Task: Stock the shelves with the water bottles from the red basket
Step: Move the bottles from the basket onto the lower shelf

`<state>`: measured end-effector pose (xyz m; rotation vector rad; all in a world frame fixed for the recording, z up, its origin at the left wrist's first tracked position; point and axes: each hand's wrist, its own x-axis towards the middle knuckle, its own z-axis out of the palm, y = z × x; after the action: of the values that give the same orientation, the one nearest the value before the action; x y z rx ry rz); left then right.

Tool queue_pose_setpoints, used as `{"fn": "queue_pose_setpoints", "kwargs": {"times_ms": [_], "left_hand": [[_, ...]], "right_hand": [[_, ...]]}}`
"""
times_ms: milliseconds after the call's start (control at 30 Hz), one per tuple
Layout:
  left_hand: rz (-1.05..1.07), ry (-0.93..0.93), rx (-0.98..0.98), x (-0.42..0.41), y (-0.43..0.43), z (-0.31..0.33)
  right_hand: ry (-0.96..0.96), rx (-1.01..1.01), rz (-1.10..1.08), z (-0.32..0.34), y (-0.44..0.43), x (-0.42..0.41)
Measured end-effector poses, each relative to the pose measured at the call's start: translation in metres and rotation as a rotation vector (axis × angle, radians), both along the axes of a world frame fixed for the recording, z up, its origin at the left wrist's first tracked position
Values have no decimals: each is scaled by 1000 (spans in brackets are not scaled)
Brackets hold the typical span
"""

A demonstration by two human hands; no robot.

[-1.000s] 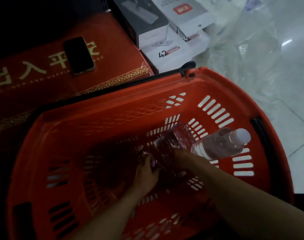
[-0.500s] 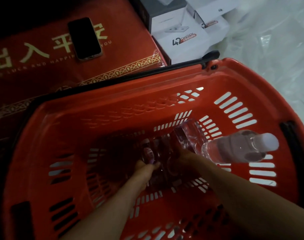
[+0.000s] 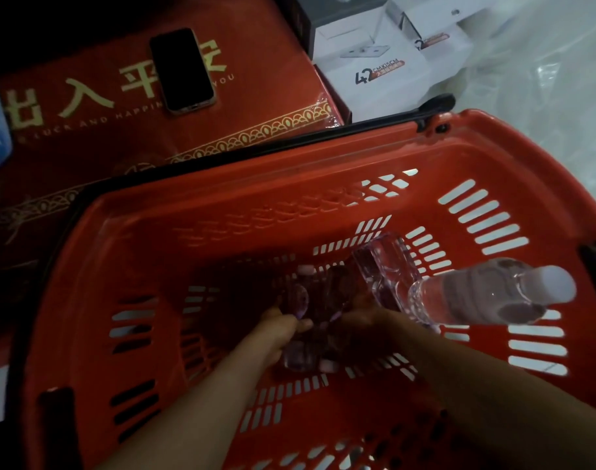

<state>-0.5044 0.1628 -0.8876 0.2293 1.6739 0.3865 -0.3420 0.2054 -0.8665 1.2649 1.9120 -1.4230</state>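
A red basket (image 3: pixel 289 184) with slotted walls and a black handle fills the view. Several clear water bottles lie in its dark bottom. My left hand (image 3: pixel 276 334) reaches in from below, fingers wrapped around one water bottle (image 3: pixel 298 300) that lies on the floor of the basket. My right hand (image 3: pixel 364 317) is beside it, closed on the base of a white-capped water bottle (image 3: pixel 476 296) that tilts up and to the right, toward the basket's right wall. Another bottle (image 3: pixel 384 262) lies just behind the right hand.
A red gift box with gold lettering (image 3: pixel 86 130) sits behind the basket with a black phone (image 3: pixel 182 69) on top. White product boxes (image 3: pixel 374 72) stand at the back right, next to clear plastic sheeting (image 3: pixel 544 96) on a pale floor.
The white-capped bottle in my right hand has tipped up and swung further right. My left hand has settled onto a bottle at the basket's bottom. The view has dipped closer.
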Motion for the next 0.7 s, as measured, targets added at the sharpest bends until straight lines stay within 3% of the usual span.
{"fn": "queue_pose_setpoints", "kwargs": {"times_ms": [100,200,267,333,433,500,600,700], "left_hand": [[99,136,-30,-19,-2,-9],[110,282,-82,-38,-12,-11],[105,353,-109,-44,-18,-10],[102,379,-116,-47,-21,-11],[95,356,-115,-49,-21,-11],[83,353,-117,-50,-20,-10],[55,358,-123,-52,-21,-10],[64,337,-148,-57,-20,-9]], "right_hand": [[82,6,-116,-7,-7,-22],[-147,47,-44,-4,-8,-48],[-219,394,95,6,-6,-58],[-139,493,195,1,-6,-64],[-206,568,311,-12,-6,-61],[-250,555,217,-16,-4,-55],[-116,300,-288,-26,-6,-48],[-207,245,-317,-32,-8,-41]]}}
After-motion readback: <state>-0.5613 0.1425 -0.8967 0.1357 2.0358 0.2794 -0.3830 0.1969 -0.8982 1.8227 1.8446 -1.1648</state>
